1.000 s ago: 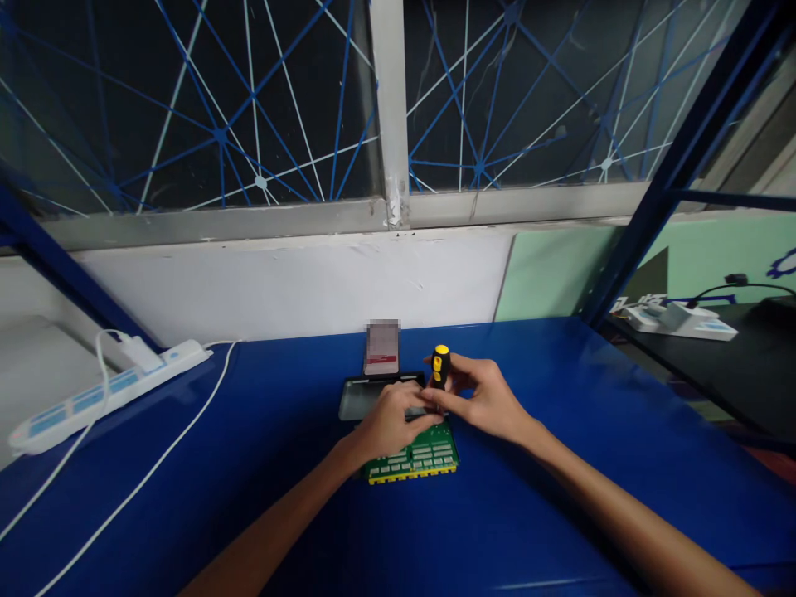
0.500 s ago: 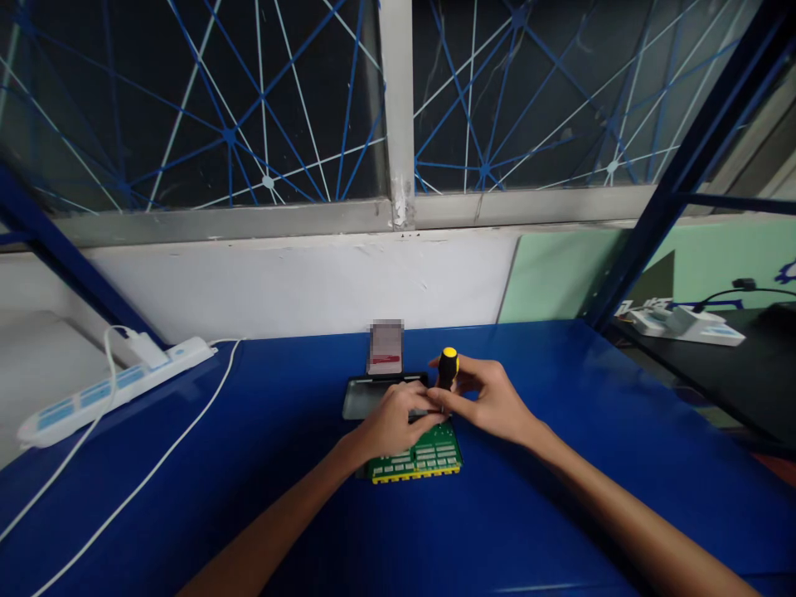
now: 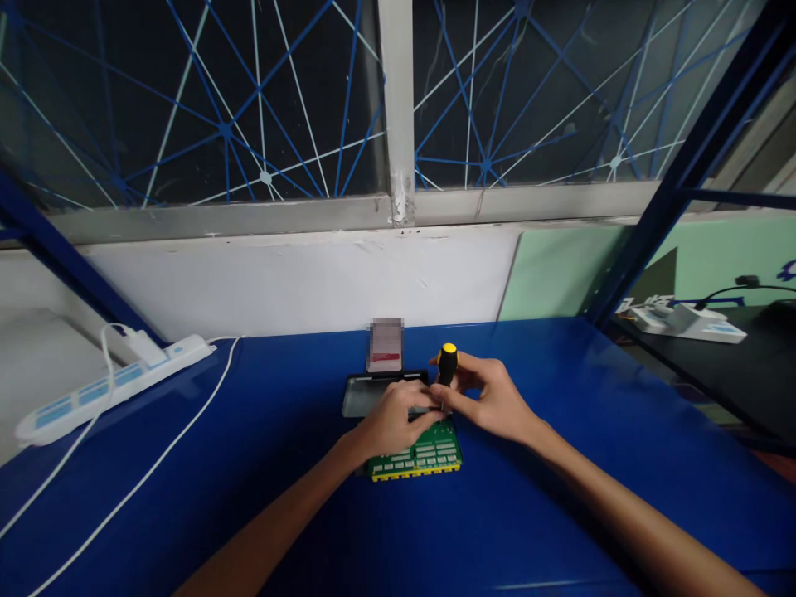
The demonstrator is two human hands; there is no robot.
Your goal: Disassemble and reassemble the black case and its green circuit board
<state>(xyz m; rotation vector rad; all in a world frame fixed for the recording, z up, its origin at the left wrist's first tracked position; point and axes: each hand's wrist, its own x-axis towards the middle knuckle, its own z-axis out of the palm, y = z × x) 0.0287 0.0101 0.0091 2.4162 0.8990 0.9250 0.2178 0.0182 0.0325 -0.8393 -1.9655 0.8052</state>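
Observation:
A green circuit board (image 3: 418, 456) lies on the blue table (image 3: 249, 464) in front of me. My left hand (image 3: 391, 419) rests on the board's far part, fingers curled and pressing on it. My right hand (image 3: 488, 398) is closed round a screwdriver (image 3: 446, 363) with a black handle and yellow cap, held upright over the board's far right corner. The tip is hidden between my fingers. Behind the board lies a dark flat tray (image 3: 364, 396), and a small card (image 3: 385, 347) stands behind it.
A white power strip (image 3: 105, 385) with a plugged charger and white cable (image 3: 143, 477) lies at the table's left rear. A white wall and window frame run behind. A blue post (image 3: 672, 174) rises at the right, with a black desk (image 3: 715, 365) bearing white devices beyond.
Both hands stay at the board with only slight shifts; the screwdriver handle has turned a little in my right fingers. The camera view has drifted slightly.

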